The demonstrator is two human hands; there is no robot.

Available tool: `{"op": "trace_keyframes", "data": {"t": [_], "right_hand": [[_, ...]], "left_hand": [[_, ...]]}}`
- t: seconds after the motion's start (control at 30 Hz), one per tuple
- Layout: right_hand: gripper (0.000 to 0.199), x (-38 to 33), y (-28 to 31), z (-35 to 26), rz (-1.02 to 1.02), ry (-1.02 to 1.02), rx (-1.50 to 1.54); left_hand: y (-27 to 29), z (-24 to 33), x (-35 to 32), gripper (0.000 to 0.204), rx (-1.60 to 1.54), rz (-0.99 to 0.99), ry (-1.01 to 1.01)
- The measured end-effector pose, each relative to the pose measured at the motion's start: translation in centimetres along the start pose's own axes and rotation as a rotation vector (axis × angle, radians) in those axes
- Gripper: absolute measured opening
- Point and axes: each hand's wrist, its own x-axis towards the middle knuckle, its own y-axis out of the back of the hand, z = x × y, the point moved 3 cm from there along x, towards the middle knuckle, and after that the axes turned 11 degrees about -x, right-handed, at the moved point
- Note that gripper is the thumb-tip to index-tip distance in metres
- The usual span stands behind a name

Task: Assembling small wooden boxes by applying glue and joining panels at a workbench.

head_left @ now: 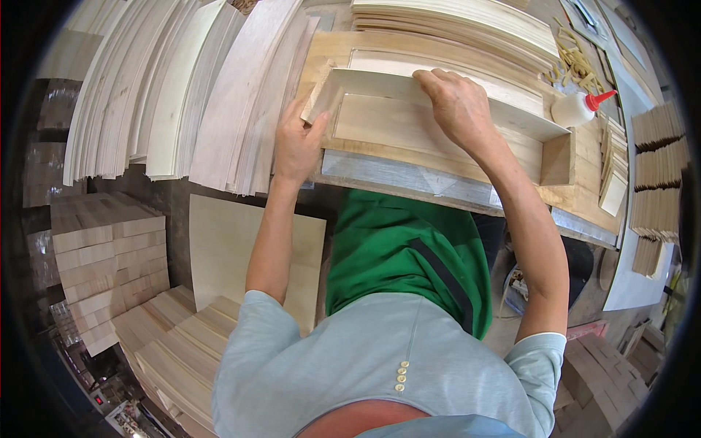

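Observation:
A shallow box frame of thin pale boards stands on the wooden workbench in front of me. Its long side board runs between a short left end board and a right end board. My left hand is closed round the left end board, thumb inside and fingers outside. Curled fingers of my right hand grip the top edge of the long board near its middle; the fingertips are partly hidden. Just beyond the frame's right end lies a white glue bottle with a red nozzle.
Long thin boards are stacked behind the frame, and more long boards lie at the left. Small wooden strips sit at the bench's right end. A metal strip lines the front edge. Stacked wood blocks stand lower left.

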Motion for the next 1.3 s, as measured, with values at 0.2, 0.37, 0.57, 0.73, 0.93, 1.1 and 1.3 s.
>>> {"op": "trace_keyframes", "data": {"t": [0.2, 0.37, 0.57, 0.73, 0.93, 1.1, 1.3], "right_hand": [[0.021, 0.0, 0.0, 0.1, 0.014, 0.019, 0.008], [0.021, 0.1, 0.1, -0.2, 0.015, 0.017, 0.004], [0.023, 0.0, 0.4, -0.2, -0.033, 0.005, -0.026], [0.029, -1.0, 5.9, -1.2, 0.306, 0.048, 0.194], [0.030, -8.6, 7.0, -2.9, 0.133, -0.089, 0.470], [0.028, -14.3, 6.9, -2.7, 0.004, -0.258, 0.559], [0.024, -19.4, 7.0, -1.2, -0.078, -0.555, 0.640]], "left_hand": [[-0.6, 0.6, -0.5, 0.035, 0.007, 0.010, 0.070], [-1.3, 0.3, -0.8, 0.033, 0.119, 0.063, 0.016], [-1.4, 1.7, -0.9, 0.039, -0.065, 0.100, 0.043], [1.7, 10.3, 2.2, 0.045, -0.002, 0.115, -0.251], [-7.2, 9.6, 12.7, 0.043, 0.323, -0.719, -0.246], [-15.9, 6.4, 15.2, 0.064, 0.779, -1.067, 0.026], [-18.5, 3.5, 15.3, 0.081, 1.000, -1.138, 0.027]]}}
